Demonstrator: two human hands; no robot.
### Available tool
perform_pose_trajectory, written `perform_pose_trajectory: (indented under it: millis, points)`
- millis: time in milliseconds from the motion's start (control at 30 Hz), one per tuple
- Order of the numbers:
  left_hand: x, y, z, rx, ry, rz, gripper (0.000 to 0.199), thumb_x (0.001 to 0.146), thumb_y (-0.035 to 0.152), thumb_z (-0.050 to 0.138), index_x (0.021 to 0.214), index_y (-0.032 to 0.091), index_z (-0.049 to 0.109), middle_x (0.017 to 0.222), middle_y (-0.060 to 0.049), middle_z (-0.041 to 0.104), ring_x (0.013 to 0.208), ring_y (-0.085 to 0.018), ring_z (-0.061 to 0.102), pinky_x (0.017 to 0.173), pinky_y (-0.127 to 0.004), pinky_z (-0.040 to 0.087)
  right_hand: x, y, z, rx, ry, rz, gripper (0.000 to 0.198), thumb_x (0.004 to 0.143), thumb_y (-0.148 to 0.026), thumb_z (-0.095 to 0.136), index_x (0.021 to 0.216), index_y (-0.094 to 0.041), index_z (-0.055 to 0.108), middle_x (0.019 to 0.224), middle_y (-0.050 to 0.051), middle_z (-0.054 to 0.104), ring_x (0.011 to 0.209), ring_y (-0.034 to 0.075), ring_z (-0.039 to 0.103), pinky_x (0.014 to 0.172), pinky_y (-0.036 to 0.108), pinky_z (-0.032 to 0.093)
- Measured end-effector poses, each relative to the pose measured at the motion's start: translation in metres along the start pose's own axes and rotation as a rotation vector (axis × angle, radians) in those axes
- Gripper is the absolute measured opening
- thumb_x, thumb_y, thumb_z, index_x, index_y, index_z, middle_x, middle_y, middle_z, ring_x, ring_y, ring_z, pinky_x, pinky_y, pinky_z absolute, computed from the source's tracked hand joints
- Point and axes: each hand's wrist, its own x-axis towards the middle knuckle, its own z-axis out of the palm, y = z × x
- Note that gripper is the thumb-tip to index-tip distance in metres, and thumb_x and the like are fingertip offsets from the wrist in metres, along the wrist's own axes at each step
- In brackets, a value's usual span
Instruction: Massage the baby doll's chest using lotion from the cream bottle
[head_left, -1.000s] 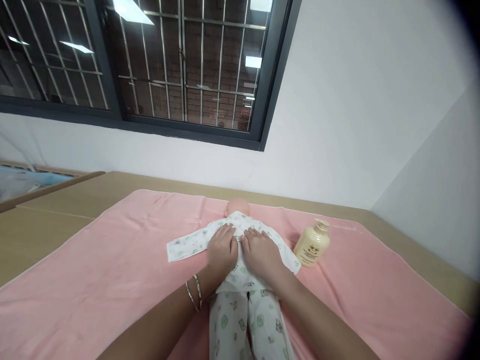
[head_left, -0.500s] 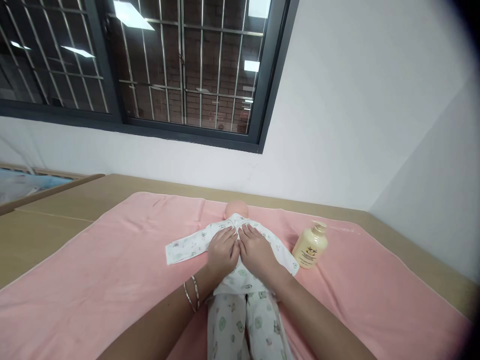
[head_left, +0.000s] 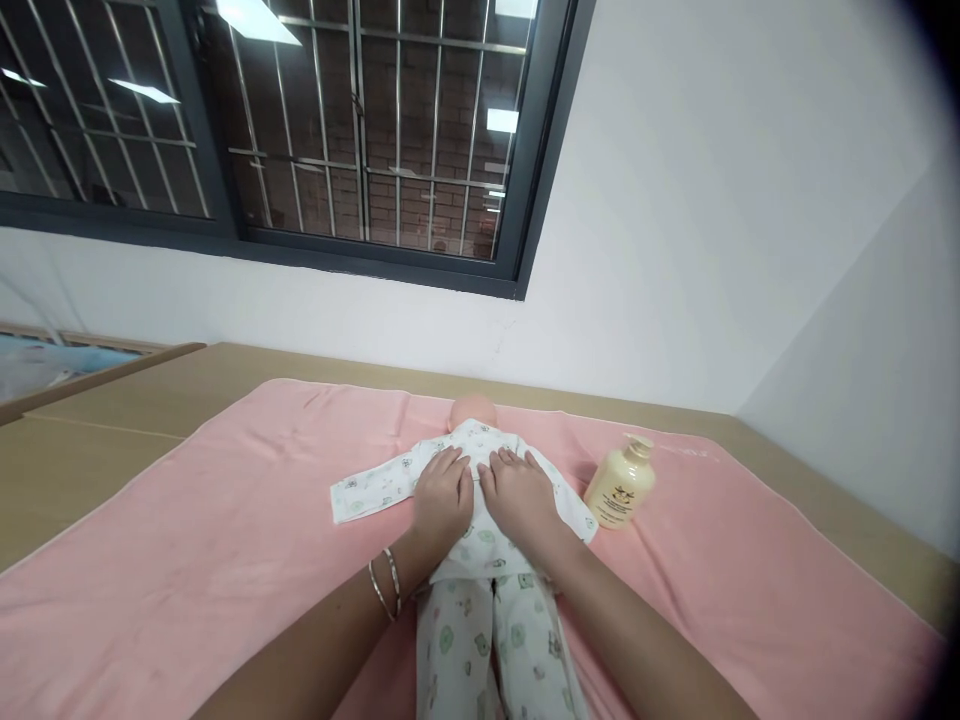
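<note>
A baby doll (head_left: 474, 410) lies with its head away from me, dressed in a white patterned top (head_left: 484, 545) and matching trousers (head_left: 457, 640). My left hand (head_left: 441, 495) rests flat on the left side of the doll's chest, fingers stretched out. On the other side of the chest lies my right hand (head_left: 519, 498), also flat and holding nothing. A narrow gap separates the two hands. One sleeve (head_left: 371, 493) of the top spreads out to the left; the other slopes down to the right beside my right wrist.
A pale yellow pump bottle (head_left: 621, 485) stands right of the doll, close to the sleeve end. Under everything is a pink blanket (head_left: 225, 530) on a wooden surface (head_left: 142, 400). A white wall (head_left: 637, 250) and a barred window (head_left: 375, 130) rise behind.
My hands have moved slightly apart, opening a wider gap over the middle of the chest. Both remain on the top. The view has shifted a little.
</note>
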Motion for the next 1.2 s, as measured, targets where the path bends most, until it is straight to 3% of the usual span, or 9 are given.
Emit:
perform_pose_trajectory:
  millis: [200, 300, 1200]
  points:
    - [0.000, -0.005, 0.006, -0.022, -0.113, -0.109, 0.036, 0.092, 0.021, 0.040, 0.122, 0.018, 0.061, 0.133, -0.010, 0.058, 0.127, -0.027, 0.050, 0.107, -0.054, 0.042, 0.007, 0.009, 0.017, 0.129, -0.057, -0.032, 0.063, 0.099, -0.045, 0.021, 0.145, -0.004, 0.032, 0.152, 0.017, 0.030, 0.143, 0.025, 0.021, 0.116, 0.043, 0.013]
    - [0.000, -0.007, 0.007, -0.057, -0.144, -0.123, 0.038, 0.092, 0.022, 0.040, 0.125, 0.018, 0.058, 0.137, -0.010, 0.055, 0.131, -0.026, 0.046, 0.110, -0.054, 0.039, 0.008, 0.011, 0.022, 0.189, -0.069, -0.022, 0.063, 0.099, -0.046, 0.022, 0.148, -0.006, 0.028, 0.155, 0.014, 0.022, 0.145, 0.024, 0.014, 0.116, 0.043, 0.012]
    - [0.001, -0.005, 0.004, -0.076, -0.146, -0.153, 0.037, 0.091, 0.021, 0.042, 0.122, 0.018, 0.060, 0.135, -0.010, 0.056, 0.130, -0.027, 0.047, 0.109, -0.054, 0.040, 0.007, 0.012, 0.026, 0.231, -0.044, -0.006, 0.062, 0.099, -0.044, 0.023, 0.148, -0.007, 0.028, 0.155, 0.012, 0.023, 0.145, 0.023, 0.014, 0.117, 0.042, 0.011]
